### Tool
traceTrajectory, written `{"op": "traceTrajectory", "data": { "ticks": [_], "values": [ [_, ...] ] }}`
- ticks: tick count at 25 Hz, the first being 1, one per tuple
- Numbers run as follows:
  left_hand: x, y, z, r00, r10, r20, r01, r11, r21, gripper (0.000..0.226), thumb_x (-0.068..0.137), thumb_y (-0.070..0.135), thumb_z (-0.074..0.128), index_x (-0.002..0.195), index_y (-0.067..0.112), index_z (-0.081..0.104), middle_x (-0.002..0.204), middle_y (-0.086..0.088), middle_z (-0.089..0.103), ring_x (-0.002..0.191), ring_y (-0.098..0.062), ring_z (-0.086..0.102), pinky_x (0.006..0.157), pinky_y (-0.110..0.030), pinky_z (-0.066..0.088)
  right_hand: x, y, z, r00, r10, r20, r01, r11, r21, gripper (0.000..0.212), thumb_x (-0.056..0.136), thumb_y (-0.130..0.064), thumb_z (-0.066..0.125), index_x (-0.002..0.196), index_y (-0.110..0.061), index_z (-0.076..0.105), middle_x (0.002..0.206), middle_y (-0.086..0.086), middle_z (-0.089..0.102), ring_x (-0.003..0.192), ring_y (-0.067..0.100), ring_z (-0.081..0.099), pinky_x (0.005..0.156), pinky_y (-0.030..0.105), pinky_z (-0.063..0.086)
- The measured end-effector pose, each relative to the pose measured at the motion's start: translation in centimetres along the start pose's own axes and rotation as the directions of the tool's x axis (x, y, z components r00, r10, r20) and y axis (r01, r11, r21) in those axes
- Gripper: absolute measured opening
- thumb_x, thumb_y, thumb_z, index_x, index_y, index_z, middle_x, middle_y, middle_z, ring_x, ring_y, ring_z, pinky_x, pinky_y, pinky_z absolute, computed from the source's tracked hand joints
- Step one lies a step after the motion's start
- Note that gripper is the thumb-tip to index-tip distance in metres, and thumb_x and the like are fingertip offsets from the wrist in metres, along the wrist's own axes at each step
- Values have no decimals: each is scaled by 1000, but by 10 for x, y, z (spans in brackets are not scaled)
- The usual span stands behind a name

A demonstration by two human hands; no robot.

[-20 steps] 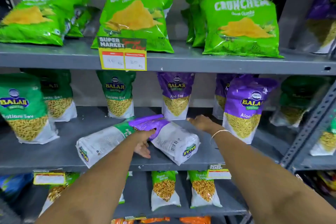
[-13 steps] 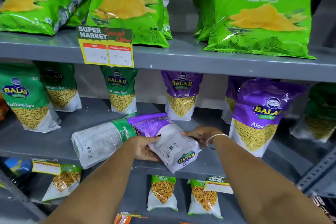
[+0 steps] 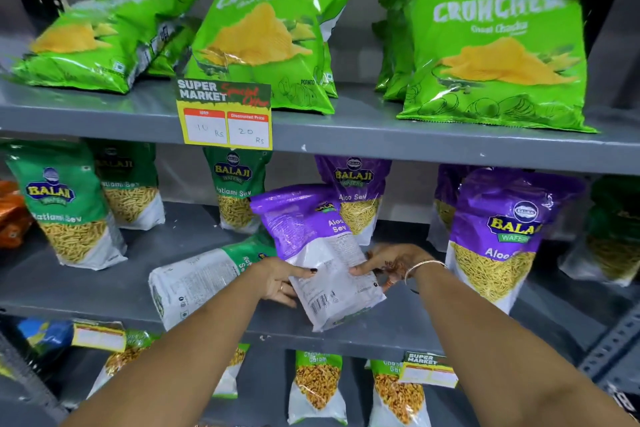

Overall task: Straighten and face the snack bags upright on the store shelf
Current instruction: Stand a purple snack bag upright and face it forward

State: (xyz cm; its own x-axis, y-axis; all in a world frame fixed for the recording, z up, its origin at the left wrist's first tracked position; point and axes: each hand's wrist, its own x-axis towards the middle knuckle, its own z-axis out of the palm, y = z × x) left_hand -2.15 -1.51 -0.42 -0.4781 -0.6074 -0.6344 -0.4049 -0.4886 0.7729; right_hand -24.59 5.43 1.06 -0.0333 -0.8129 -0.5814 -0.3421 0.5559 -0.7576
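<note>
Left hand, right hand clamp purple sev bag, back facing out, tilted; sev contents hidden.

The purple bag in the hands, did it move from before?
Yes. The purple bag lay flat on the shelf beside the fallen green bag. Now both hands tip its purple top up, away from the green one.

Purple Aloo Sev bag tilted, back facing out, mid shelf front; green Ratlami bag flat beside, left.
</note>
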Motion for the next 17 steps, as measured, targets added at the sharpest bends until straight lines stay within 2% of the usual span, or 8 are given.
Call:
{"op": "traceTrajectory", "data": {
  "ticks": [3, 5, 6, 8, 10, 11, 14, 17],
  "values": [
    [1, 15, -2, 993, 106, -42, -106, 994, 15, 26, 79, 8, 69, 101, 10, 57, 105, -6, 58, 81, -22, 56, 80, -47, 50, -6, -13, 1, 997, -52, -51, 51, 999, -20, 55, 53, -27, 88, 100, -7, 67, 94, 5, 68, 72, 12, 67, 56, 24, 49],
    [3, 16, 1, 990, 128, -64, -129, 992, -8, 35, 76, 5, 71, 106, 10, 54, 95, -4, 63, 77, -20, 58, 79, -49, 51, -5, -15, 4, 991, -86, -103, 88, 996, 14, 25, 70, -12, 78, 90, -12, 63, 84, 1, 67, 57, 4, 66, 47, 19, 49],
    [6, 12, 3, 986, 144, -79, -146, 989, -20, 36, 75, 4, 72, 106, 10, 54, 88, -3, 64, 76, -21, 59, 79, -49, 51, -3, -14, 4, 984, -103, -145, 106, 994, 15, 25, 72, -7, 76, 90, -12, 60, 85, 0, 66, 60, 5, 67, 47, 19, 51],
    [13, 3, 7, 971, 201, -131, -209, 977, -51, 37, 72, 0, 73, 104, 10, 56, 84, -4, 65, 78, -23, 62, 78, -45, 52, 3, -12, 6, 972, -137, -191, 131, 990, -43, 43, 66, -8, 80, 100, -9, 53, 97, 3, 66, 83, 12, 66, 67, 25, 59],
    [18, -2, 10, 937, 290, -198, -304, 951, -49, 41, 68, -3, 75, 102, 11, 57, 91, -7, 65, 89, -27, 63, 77, -43, 52, 9, -6, 8, 955, -180, -234, 161, 982, -100, 79, 50, -15, 86, 117, -8, 46, 118, 9, 62, 108, 22, 61, 93, 43, 54],
    [22, 0, 10, 912, 340, -230, -353, 936, -13, 43, 67, -3, 76, 101, 13, 57, 95, -8, 64, 92, -27, 62, 76, -42, 53, 12, -3, 7, 946, -200, -256, 181, 979, -99, 89, 45, -16, 86, 122, -8, 43, 123, 9, 60, 114, 24, 58, 98, 47, 50],
    [29, 15, 12, 825, 483, -291, -440, 874, 204, 45, 62, -2, 79, 102, 8, 62, 100, -14, 67, 88, -22, 61, 76, -38, 55, 21, 10, 6, 894, -264, -361, 270, 962, -36, 98, 41, -8, 86, 127, -9, 39, 127, 11, 58, 119, 25, 55, 103, 46, 45],
    [43, 26, 18, 763, 586, -273, -491, 799, 347, 48, 58, 1, 83, 103, -1, 65, 103, -19, 71, 85, -17, 60, 75, -31, 49, 28, 16, 2, 821, -280, -498, 279, 957, -78, 97, 31, -21, 85, 117, -10, 41, 126, 12, 56, 119, 26, 53, 103, 47, 44]
  ]
}}
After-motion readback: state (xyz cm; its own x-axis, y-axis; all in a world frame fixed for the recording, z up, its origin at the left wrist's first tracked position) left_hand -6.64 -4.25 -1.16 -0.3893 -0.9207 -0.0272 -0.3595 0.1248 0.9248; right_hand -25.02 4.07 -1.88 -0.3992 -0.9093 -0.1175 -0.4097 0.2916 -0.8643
